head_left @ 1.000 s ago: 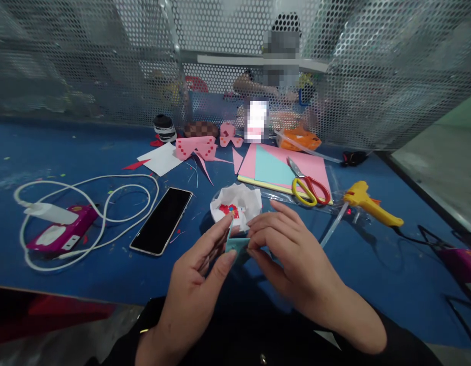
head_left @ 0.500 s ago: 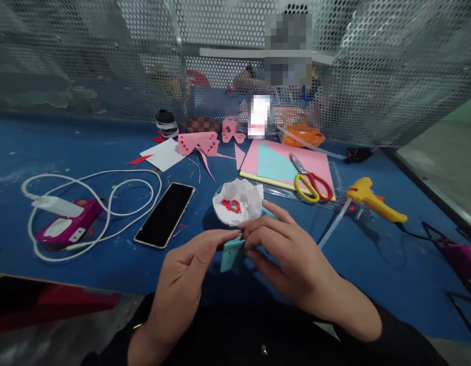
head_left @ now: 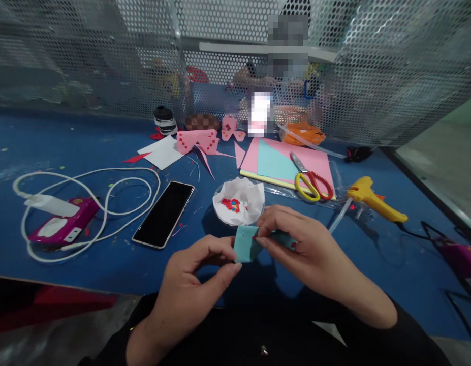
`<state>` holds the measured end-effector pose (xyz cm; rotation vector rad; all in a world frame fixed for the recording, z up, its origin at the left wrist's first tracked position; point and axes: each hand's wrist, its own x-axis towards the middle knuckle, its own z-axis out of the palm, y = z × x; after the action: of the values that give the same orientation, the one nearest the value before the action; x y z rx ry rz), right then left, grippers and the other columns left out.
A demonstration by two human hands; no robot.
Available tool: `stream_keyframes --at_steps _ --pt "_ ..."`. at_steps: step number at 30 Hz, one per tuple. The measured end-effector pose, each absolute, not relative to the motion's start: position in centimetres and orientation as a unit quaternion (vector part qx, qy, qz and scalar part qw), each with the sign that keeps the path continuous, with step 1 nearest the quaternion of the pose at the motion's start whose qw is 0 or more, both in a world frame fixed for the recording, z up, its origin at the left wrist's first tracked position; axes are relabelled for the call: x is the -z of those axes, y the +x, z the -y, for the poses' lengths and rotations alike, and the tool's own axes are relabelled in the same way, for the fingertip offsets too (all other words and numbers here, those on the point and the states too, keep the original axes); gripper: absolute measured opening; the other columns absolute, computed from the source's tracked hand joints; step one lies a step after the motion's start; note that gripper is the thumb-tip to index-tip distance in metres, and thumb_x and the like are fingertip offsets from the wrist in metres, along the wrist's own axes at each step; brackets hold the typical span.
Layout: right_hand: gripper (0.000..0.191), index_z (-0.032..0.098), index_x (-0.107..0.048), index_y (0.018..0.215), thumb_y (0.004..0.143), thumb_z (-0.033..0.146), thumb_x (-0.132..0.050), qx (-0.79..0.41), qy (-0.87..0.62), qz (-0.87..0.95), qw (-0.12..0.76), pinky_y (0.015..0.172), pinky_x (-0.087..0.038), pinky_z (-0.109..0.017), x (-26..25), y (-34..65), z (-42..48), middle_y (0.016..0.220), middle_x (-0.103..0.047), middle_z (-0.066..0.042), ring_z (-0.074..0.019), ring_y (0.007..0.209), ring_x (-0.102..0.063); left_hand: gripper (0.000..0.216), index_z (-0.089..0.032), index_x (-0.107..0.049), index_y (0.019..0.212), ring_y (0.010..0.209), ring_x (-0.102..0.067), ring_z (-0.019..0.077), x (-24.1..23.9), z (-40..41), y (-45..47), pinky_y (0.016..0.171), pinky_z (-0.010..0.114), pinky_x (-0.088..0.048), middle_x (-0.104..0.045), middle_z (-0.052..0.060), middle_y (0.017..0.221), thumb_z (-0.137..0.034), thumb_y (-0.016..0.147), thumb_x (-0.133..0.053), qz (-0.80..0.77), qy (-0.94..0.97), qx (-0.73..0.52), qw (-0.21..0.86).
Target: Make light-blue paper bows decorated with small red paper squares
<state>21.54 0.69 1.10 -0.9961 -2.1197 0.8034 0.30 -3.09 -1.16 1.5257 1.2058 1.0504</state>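
Both hands hold a small folded piece of light blue paper (head_left: 246, 247) over the near edge of the blue table (head_left: 86, 147). My left hand (head_left: 193, 284) pinches its lower left corner between thumb and fingers. My right hand (head_left: 307, 249) grips the paper's right side with curled fingers, hiding part of it. Just beyond the paper lies a crumpled white paper (head_left: 239, 203) with tiny red and blue bits on it.
A black phone (head_left: 163, 213) lies left of centre, beside a white cable (head_left: 105, 203) and a magenta device (head_left: 62, 226). Scissors (head_left: 309, 179) rest on pink and blue sheets (head_left: 281, 160). A yellow glue gun (head_left: 372, 201) is at the right. A pink paper bow (head_left: 197, 141) and perforated metal screen (head_left: 372, 66) stand behind.
The blue paper has been turned so its flat face shows. My right hand shifted right along it and my left hand's fingers curled into a pinch below it.
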Motion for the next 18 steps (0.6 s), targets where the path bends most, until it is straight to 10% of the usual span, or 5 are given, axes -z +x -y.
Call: stream_keyframes --at_steps 18 --pt "0.014 0.022 -0.052 0.087 0.091 0.008 -0.053 -0.223 -0.374 0.847 0.305 0.103 -0.041 -0.039 -0.5 20.9 -0.8 0.085 -0.062 0.001 -0.0135 0.084 -0.058 0.021 -0.018 -0.072 0.105 0.08 -0.074 0.0162 1.4 2.3 1.5 0.074 0.024 -0.059 -0.08 0.005 0.097 -0.026 0.087 -0.066 -0.543 0.532 -0.401 0.511"
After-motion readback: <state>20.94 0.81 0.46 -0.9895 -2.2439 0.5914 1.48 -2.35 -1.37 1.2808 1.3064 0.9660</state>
